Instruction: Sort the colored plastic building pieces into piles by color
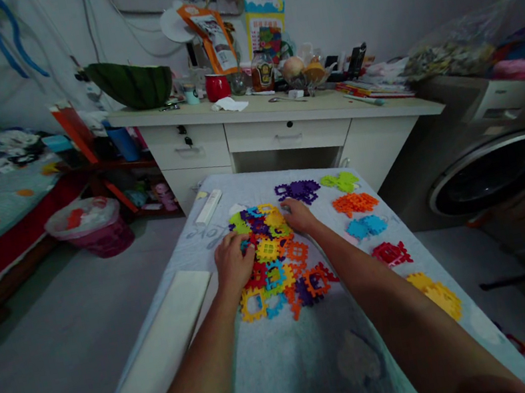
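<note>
A mixed pile of flat, toothed plastic building pieces [269, 249] in several colours lies in the middle of the cloth-covered table. My left hand [234, 261] rests against the pile's left side, thumb and forefinger apart around a bluish piece, with no firm grip visible. At the upper right edge of the heap is my right hand [300, 215], its fingers loosely bent beside yellow pieces, the fingertips partly hidden. Sorted by colour along the right are purple pieces [298, 190], lime green pieces [340, 181], orange pieces [355, 203], blue pieces [367, 226], red pieces [392, 253] and yellow pieces [436, 296].
A long white board [168, 338] lies along the table's left side, with a small white bar [209, 207] farther back. Beyond the table stands a white cabinet [289, 131] with a cluttered top. A washing machine [478, 151] is at right, a pink bin [101, 235] at left.
</note>
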`<state>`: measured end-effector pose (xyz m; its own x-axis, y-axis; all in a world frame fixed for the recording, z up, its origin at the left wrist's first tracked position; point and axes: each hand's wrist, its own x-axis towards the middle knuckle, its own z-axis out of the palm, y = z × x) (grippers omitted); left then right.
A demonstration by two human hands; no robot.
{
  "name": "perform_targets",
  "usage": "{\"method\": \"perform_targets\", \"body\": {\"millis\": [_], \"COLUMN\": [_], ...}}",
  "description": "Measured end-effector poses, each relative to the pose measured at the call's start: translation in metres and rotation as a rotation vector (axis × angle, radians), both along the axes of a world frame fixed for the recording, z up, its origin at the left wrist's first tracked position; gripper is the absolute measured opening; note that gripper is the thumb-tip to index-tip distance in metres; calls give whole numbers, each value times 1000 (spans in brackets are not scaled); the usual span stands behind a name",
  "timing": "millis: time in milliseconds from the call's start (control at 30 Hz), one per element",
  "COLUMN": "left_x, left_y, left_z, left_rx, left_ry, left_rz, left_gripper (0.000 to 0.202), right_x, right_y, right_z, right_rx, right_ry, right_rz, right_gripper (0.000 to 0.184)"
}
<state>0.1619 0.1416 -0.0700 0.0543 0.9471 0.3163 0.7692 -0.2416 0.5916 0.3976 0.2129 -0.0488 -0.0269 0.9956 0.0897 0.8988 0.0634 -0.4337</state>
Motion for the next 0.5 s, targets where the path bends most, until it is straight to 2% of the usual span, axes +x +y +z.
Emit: {"method": "perform_targets", "body": {"millis": [133,300,500], "left_x": [-2,-3,-3], "left_y": [2,2,1], "left_z": [0,0,1], "left_rx": [1,-4,-8], "left_ry": [-90,-163,-170], "left_rz": [0,1,-1], "left_gripper": [25,25,25], "right_x": [-22,-46,-47], "right_y": [2,2,-3], "right_z": [10,16,14], "right_rx": [-18,-46,-21], "right_ry": [-18,-87,-68], "right_rz": [40,101,44], "right_gripper": [38,47,46]}}
